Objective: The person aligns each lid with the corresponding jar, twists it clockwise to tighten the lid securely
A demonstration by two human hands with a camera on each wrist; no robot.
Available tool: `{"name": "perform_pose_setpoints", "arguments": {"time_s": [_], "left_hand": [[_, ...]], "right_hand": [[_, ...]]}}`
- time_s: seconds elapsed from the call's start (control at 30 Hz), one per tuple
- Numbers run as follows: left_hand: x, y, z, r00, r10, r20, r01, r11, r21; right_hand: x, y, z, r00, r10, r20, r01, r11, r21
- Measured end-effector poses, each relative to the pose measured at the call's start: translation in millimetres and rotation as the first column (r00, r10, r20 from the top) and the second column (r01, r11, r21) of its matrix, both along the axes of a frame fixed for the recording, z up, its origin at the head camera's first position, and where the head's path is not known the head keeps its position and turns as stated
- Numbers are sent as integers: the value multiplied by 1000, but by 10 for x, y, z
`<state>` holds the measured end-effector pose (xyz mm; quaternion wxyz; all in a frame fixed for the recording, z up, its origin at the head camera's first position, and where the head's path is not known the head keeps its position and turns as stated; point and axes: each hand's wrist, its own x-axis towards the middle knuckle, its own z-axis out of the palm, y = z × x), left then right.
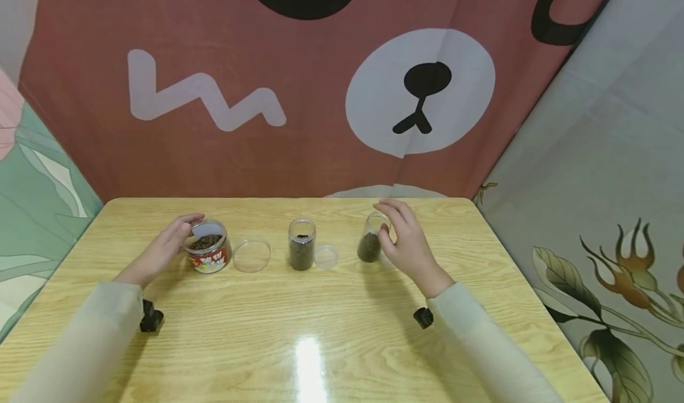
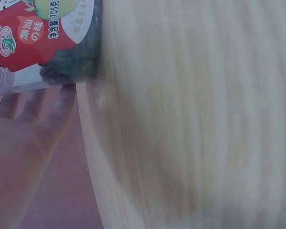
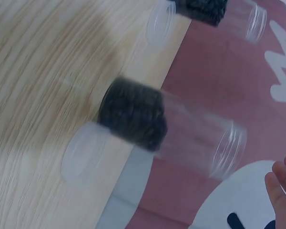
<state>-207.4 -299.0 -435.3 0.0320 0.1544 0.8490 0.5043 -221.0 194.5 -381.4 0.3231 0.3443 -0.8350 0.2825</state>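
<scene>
At the left, a wide clear jar (image 1: 211,262) with a red label holds brown crumbly pieces. My left hand (image 1: 165,244) is against its left side; in the left wrist view the fingers (image 2: 59,107) lie fairly straight along the jar's edge. A narrow clear jar (image 1: 301,254), partly filled with dark bits, stands mid-table. Another such jar (image 1: 369,247) is farther right, its dark contents also showing in the right wrist view. Beside it hovers my right hand (image 1: 408,243), fingers loosely bent; the right wrist view shows its fingertips (image 3: 275,183) apart from the jar.
Flat on the wood table (image 1: 240,343) lie a large clear lid (image 1: 252,256) and a smaller lid (image 1: 326,257). Another lid (image 3: 83,153) beside the right jar is partly covered by my hand in the head view. A patterned cloth (image 1: 315,159) hangs behind the table.
</scene>
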Motion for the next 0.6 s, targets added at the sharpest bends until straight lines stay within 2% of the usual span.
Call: {"name": "perform_pose_setpoints", "arguments": {"time_s": [0.1, 0.37, 0.6], "left_hand": [[4, -5, 5, 1000, -3, 19, 3, 1000, -16], [-7, -31, -16, 993, 16, 120, -15, 1000, -4], [-4, -15, -59, 991, 28, 131, -28, 1000, -4]], "right_hand": [[24, -67, -3, 1000, 23, 6, -23, 1000, 0], [91, -269, -51, 997, 61, 35, -62, 998, 7], [129, -468, -81, 994, 107, 30, -107, 994, -2]]}}
